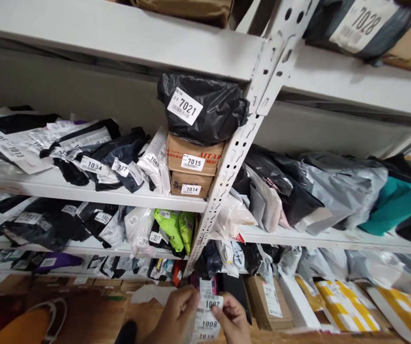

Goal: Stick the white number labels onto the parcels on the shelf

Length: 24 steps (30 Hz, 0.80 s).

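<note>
A strip of white number labels [208, 324], printed 1007 and 1008, hangs between my two hands at the bottom centre. My left hand [179, 313] is closed on the strip's left edge, its fingers partly blurred. On the right edge, my right hand [231, 317] pinches the strip with its thumb over the front. Past the strip stand shelves of labelled parcels. A black bag marked 7021 [205, 109] rests on a brown box marked 7015 [193, 155], with another box marked 7014 [190, 185] beneath it.
A white perforated post [241, 138] rises between two shelf bays. Left shelves hold bagged parcels, including a green bag [169, 229]. On the right are grey and teal bags [393, 205]. Low down lie a cardboard box [269, 303] and yellow-white parcels [346, 303].
</note>
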Available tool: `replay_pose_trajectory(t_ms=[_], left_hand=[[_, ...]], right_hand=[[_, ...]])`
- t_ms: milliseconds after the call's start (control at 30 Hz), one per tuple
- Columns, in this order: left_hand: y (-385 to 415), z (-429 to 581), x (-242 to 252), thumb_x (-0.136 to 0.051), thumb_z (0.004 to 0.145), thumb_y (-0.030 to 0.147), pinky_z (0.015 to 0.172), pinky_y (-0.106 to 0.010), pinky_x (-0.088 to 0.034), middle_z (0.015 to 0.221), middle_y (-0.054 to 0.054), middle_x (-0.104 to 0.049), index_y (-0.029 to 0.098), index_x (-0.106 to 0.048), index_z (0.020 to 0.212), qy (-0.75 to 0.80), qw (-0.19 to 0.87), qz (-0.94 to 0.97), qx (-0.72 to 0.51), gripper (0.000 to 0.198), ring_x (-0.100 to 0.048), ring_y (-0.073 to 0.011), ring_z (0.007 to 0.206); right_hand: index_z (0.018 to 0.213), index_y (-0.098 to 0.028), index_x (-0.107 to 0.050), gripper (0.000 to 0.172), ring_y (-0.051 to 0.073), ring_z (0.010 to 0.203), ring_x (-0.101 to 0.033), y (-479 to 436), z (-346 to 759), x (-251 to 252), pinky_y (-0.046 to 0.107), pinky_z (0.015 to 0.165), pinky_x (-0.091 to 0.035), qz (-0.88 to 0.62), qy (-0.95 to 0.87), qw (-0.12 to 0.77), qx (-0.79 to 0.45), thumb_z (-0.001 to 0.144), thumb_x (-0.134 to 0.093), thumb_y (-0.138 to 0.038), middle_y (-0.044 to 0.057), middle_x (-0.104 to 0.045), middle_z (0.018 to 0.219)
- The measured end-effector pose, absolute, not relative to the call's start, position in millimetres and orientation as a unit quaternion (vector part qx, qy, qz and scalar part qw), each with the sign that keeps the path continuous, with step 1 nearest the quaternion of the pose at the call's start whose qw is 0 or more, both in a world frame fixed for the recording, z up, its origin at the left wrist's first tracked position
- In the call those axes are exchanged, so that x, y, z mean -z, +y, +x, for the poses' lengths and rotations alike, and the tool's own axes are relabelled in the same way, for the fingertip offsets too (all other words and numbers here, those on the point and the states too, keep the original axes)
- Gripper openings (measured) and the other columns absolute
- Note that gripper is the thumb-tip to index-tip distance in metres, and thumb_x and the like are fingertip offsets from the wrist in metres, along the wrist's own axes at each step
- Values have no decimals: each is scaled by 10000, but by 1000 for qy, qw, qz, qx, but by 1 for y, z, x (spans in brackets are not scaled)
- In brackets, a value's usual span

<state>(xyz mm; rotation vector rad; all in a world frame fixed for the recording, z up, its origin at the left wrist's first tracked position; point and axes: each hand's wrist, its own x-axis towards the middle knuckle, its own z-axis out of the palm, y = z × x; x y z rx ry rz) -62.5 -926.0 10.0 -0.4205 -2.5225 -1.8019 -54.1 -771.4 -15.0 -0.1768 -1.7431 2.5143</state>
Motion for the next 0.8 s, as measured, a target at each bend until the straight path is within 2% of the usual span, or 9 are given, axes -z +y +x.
replay_pose_trajectory(t_ms=[100,200,267,367,500,567,667,733,800], left_hand=[[-934,-107,-24,-291,948,319,874,-363,-462,945,-94,-649,165,-601,912,-869,114,-130,463,348,-586,-212,948],[-943,-170,-28,-467,834,104,1118,-501,-225,1272,-145,-560,136,-591,1097,-899,129,-154,388,293,-403,-277,1287],[-948,-206,-25,-559,767,50,1134,-543,-169,1179,-127,-617,122,-644,935,-912,111,-169,356,202,-411,-279,1290],[-953,-228,-22,-662,727,102,1101,-570,-233,1121,-86,-637,131,-647,820,-919,109,-163,341,99,-445,-279,1250],[-939,-187,-23,-436,890,199,1118,-532,-234,1283,-144,-520,146,-576,1138,-897,188,-126,380,289,-369,-264,1298],[-919,-142,-14,-326,922,233,1087,-503,-316,1251,-183,-516,110,-514,1196,-876,209,-118,417,355,-415,-258,1248],[-884,-69,11,-410,889,308,974,-398,-481,1165,-128,-591,200,-563,1130,-840,145,-220,475,305,-548,-229,1135],[-869,-33,24,-570,823,367,1059,-421,-421,1313,-104,-536,268,-503,1266,-772,-13,-245,587,459,-480,-267,1252],[-865,-14,30,-650,786,392,960,-447,-492,1246,-83,-584,301,-533,1230,-750,-127,-240,603,468,-551,-275,1153]], right_hand=[[636,-181,-637,311,122,555,-552,-766,-56,17,229,564,-427,-69,-544,35,-836,604,-811,-436,-1,-658,585],[710,-195,-662,291,151,603,-606,-756,-52,16,268,614,-480,-71,-510,8,-857,607,-816,-418,10,-696,645],[733,-195,-672,295,161,623,-629,-746,-44,13,279,628,-501,-92,-499,5,-862,590,-832,-397,19,-715,680],[750,-191,-681,336,200,656,-665,-723,-27,12,307,632,-530,-150,-494,34,-856,543,-855,-391,47,-736,729],[788,-219,-696,393,201,596,-664,-687,-2,20,313,602,-546,-239,-462,145,-842,491,-871,-407,39,-742,732],[788,-235,-705,399,181,572,-650,-677,7,24,289,583,-539,-275,-458,178,-827,471,-879,-402,17,-738,711],[676,-201,-703,346,173,575,-628,-685,17,26,272,565,-514,-270,-510,149,-803,462,-882,-406,19,-716,644],[603,-172,-683,336,158,560,-602,-705,26,27,262,554,-488,-243,-555,144,-782,498,-863,-436,22,-687,593],[591,-173,-665,347,140,540,-577,-729,39,28,257,545,-471,-235,-583,178,-757,571,-817,-484,1,-656,564]])
